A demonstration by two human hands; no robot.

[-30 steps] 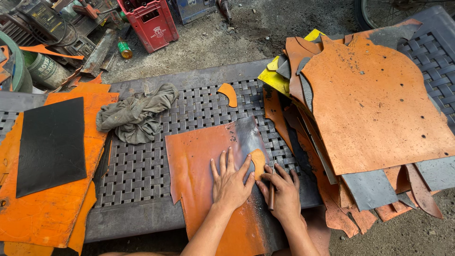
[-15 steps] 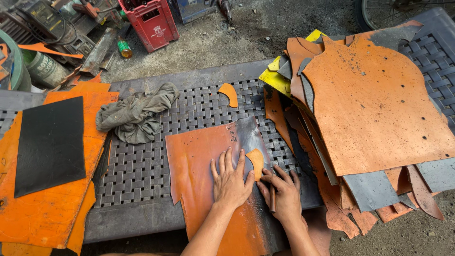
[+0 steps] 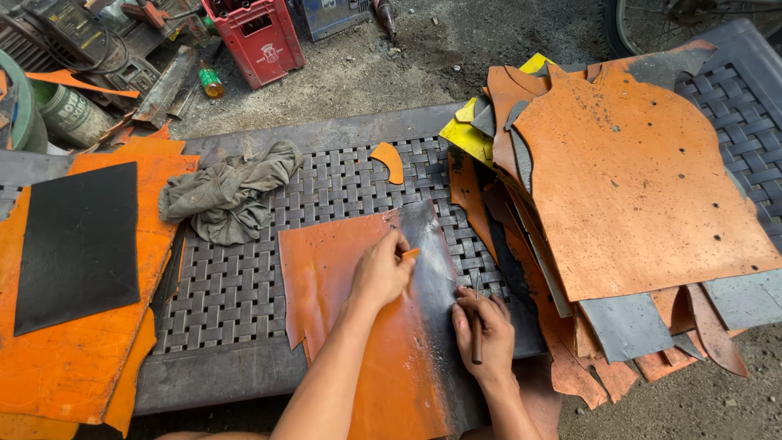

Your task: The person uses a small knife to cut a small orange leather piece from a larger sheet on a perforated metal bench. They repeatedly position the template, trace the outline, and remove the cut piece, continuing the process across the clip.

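Note:
An orange sheet (image 3: 342, 269) with a dark grey band along its right side lies on a woven metal table (image 3: 236, 285). My left hand (image 3: 381, 270) rests on the sheet with its fingers pinched on a small orange cut-out piece (image 3: 410, 253). To the right, my right hand (image 3: 483, 334) lies on the sheet's dark edge, closed around a thin dark tool (image 3: 476, 326) that points away from me.
A tall stack of orange and grey sheets (image 3: 635, 195) fills the right side. A small orange offcut (image 3: 389, 160) and a crumpled grey rag (image 3: 224, 195) lie behind the sheet. A black sheet (image 3: 77, 244) on orange ones sits at left. A red crate (image 3: 259, 37) stands on the ground.
My left hand was pressed flat with fingers spread; now it has curled and picked up the small orange piece. My right hand has drawn slightly right with the tool.

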